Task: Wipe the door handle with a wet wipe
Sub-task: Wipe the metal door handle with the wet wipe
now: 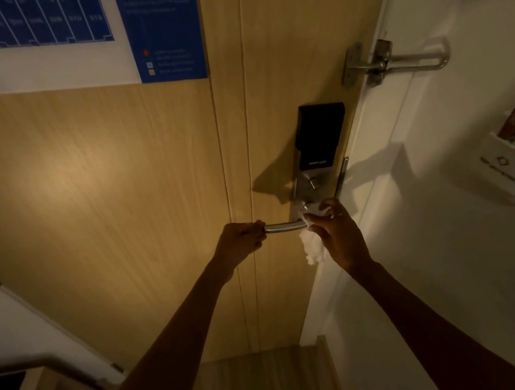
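A silver lever door handle [282, 226] sticks out leftward from the lock plate on a light wooden door [114, 183]. My left hand [240, 242] is closed around the free left end of the handle. My right hand [335, 233] grips a crumpled white wet wipe [313, 246] and presses it against the handle's base by the lock plate. Part of the wipe hangs below my fingers.
A black smart lock panel [320, 135] sits just above the handle. A metal swing-bar latch [396, 60] bridges door and white frame higher up. A key-card holder [512, 163] is on the right wall. A blue floor-plan poster [59, 37] hangs top left.
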